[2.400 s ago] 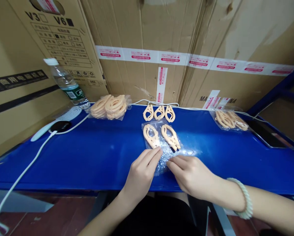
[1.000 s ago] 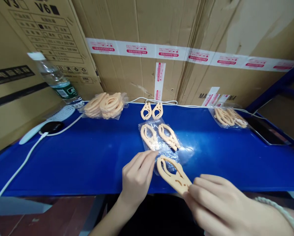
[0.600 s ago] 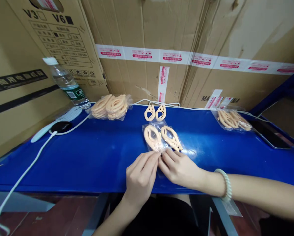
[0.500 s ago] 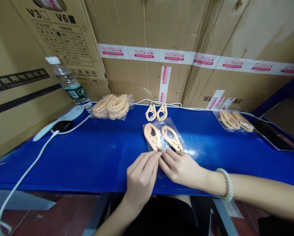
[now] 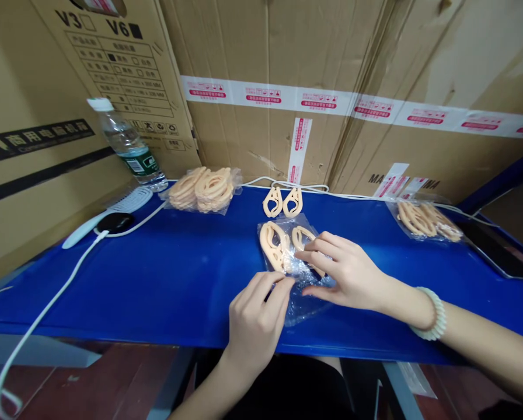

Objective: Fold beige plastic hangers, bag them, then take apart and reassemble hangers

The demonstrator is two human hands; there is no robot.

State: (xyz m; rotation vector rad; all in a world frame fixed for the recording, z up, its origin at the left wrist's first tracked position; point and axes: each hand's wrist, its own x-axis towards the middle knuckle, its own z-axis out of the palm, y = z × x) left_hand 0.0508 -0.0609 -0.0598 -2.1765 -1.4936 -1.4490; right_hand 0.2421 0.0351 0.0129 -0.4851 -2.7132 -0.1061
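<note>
A clear plastic bag (image 5: 300,312) lies on the blue table in front of me, holding two beige folding hangers. The left folding hanger (image 5: 265,249) is in plain view. Its neighbour, the right folding hanger (image 5: 297,235), is partly covered by my right hand (image 5: 351,271). That hand is open over the bag, thumb apart from the fingers, fingertips at the plastic above the hanger. With thumb and fingers pinched, my left hand (image 5: 256,318) grips the near edge of the bag. Just behind the bag, two small beige hook-shaped pieces (image 5: 265,205) stand side by side.
Bagged beige hangers (image 5: 213,189) sit at back left, another bagged set (image 5: 414,219) at back right beside a dark phone (image 5: 498,248). A water bottle (image 5: 136,154), pale hairbrush (image 5: 84,227) and black charging disc (image 5: 115,221) with a white cable occupy the left. Cardboard boxes (image 5: 261,134) wall the back.
My right hand has let go of the bag's near edge, opened and moved up and right over the right hanger. My left hand keeps its pinch. The view has shifted slightly.
</note>
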